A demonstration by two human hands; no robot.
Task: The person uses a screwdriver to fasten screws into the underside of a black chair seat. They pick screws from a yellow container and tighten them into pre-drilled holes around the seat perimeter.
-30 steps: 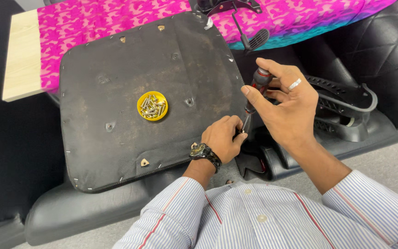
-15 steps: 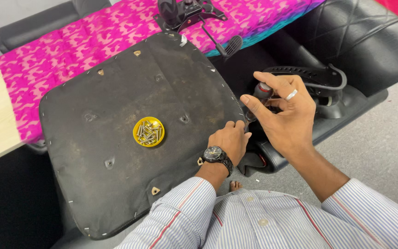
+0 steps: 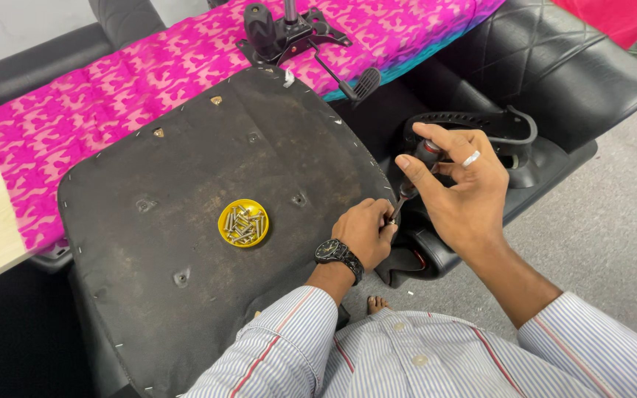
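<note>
A black upturned chair seat [image 3: 208,191] lies flat in front of me, stapled around its rim. My right hand [image 3: 460,190], with a ring on one finger, grips a screwdriver [image 3: 416,171] by its dark handle at the seat's right edge. My left hand [image 3: 365,231], a black watch on its wrist, pinches the screwdriver's tip where it meets the seat edge. What sits under the tip is hidden by my fingers. A small yellow dish of screws [image 3: 243,222] rests on the middle of the seat.
A pink patterned cloth [image 3: 105,110] covers a pale wooden table behind the seat. A black chair mechanism with a lever [image 3: 293,37] lies on the cloth. Black padded chair parts [image 3: 554,66] and an armrest piece [image 3: 510,133] stand at right, on grey floor.
The view has shifted, so the seat and dish sit more to the centre. Both hands stay together on the screwdriver at the seat's right edge, with little movement.
</note>
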